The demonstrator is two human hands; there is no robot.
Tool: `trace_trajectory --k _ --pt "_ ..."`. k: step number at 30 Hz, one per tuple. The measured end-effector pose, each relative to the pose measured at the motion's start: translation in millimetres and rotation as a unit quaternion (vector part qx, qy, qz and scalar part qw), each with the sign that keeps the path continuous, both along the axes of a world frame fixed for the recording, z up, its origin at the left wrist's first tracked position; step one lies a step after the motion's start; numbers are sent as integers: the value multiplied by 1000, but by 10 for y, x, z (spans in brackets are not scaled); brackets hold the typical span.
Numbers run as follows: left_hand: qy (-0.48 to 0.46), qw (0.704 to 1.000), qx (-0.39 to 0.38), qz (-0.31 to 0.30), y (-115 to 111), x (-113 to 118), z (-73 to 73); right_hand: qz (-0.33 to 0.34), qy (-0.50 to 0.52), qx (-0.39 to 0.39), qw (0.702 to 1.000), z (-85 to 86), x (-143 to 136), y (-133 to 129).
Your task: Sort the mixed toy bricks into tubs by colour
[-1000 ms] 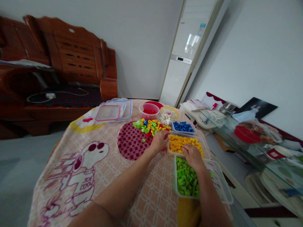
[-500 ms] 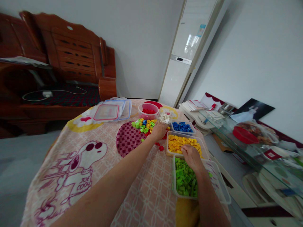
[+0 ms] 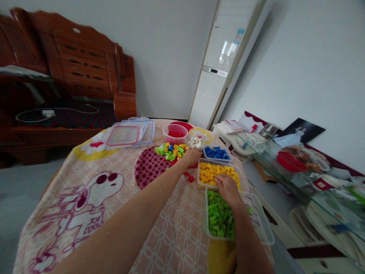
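Mixed green, yellow, blue and red blocks (image 3: 170,151) lie in a loose pile on the cloth. My left hand (image 3: 192,156) reaches over the right edge of this pile, fingers bent; whatever lies under them is hidden. Above the tub of yellow blocks (image 3: 207,172) is my right hand (image 3: 227,186), its fingers drawn together near the blocks, their contents too small to make out. Nearest me sits a tub of green blocks (image 3: 218,215), partly behind my right forearm. Beyond the yellow tub is one of blue blocks (image 3: 216,153). White pieces (image 3: 195,140) lie left of it.
A round tub of red pieces (image 3: 175,134) stands at the back. Stacked clear lids (image 3: 124,136) lie at the back left. Loose red pieces (image 3: 191,178) are on the patterned cloth (image 3: 171,224). A cluttered glass shelf (image 3: 285,182) runs along the right.
The view has shifted slightly, moving the scene a little to the left. My left hand has moved slightly right relative to the pile. My right hand stays over the yellow blocks.
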State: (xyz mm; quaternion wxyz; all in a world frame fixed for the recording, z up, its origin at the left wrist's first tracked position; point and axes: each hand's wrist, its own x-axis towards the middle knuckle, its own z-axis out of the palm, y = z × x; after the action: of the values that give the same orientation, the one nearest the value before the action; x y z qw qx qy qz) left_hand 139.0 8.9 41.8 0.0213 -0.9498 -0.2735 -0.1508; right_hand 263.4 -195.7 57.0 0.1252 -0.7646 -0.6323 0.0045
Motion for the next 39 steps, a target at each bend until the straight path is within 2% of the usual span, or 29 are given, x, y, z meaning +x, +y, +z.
trace_trajectory --k 7,14,19,23,28,31,35,39 --pt "13 1000 8 -16 -26 -3 23 -8 -6 -16 1000 46 -34 -2" --pt "20 999 24 -25 12 -30 -51 -9 -9 -20 1000 55 -44 3" --pt "46 998 34 -39 -4 -101 9 -13 1 -13 1000 50 -48 -6" --pt "47 998 21 -44 -54 -226 59 -10 12 -4 1000 27 -34 -7" --pt "18 997 -22 -66 -107 -504 42 -8 14 -3 1000 22 -31 -1" --pt "-5 997 -56 -54 -103 -587 58 -10 8 -8 1000 30 -36 0" --pt "-103 986 -127 -32 -50 -444 86 -4 9 -8 1000 25 -24 7" --pt "-105 971 -197 -87 -11 -208 74 4 7 -5 1000 10 -6 8"
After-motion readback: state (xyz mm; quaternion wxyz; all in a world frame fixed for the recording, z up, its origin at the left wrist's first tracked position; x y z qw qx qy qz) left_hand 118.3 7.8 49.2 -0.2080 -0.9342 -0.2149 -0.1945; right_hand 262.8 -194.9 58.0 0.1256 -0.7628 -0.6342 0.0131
